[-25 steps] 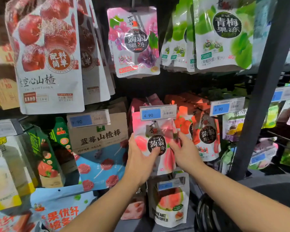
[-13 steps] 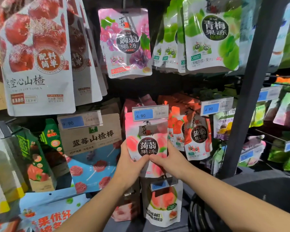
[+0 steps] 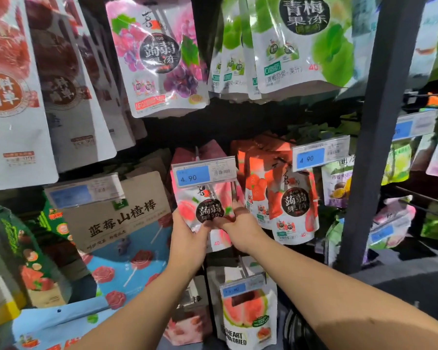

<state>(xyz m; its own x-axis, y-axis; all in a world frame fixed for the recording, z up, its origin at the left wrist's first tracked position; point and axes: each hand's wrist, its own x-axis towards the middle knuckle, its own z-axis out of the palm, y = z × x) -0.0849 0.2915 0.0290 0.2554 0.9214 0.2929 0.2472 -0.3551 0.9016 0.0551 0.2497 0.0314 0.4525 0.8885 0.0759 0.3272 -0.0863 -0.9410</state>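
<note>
A pink peach jelly pouch (image 3: 204, 205) with a round black label hangs on a peg just under a price tag (image 3: 204, 172) reading 4.90. My left hand (image 3: 187, 242) grips its lower left edge, thumb across the front. My right hand (image 3: 238, 223) holds its lower right side, thumb on the front beneath the black label and fingers behind the pouch. More pouches of the same kind hang behind it, mostly hidden.
Red strawberry jelly pouches (image 3: 291, 200) hang right beside it. A brown and blue hawthorn stick bag (image 3: 127, 223) hangs to the left, a watermelon pouch (image 3: 248, 317) below. Grape (image 3: 157, 54) and green plum pouches (image 3: 299, 44) hang above. A dark upright post (image 3: 374, 137) stands to the right.
Both hands slid down from the pouch's sides to its lower part, thumbs meeting on the front. The camera has come closer to the rack.
</note>
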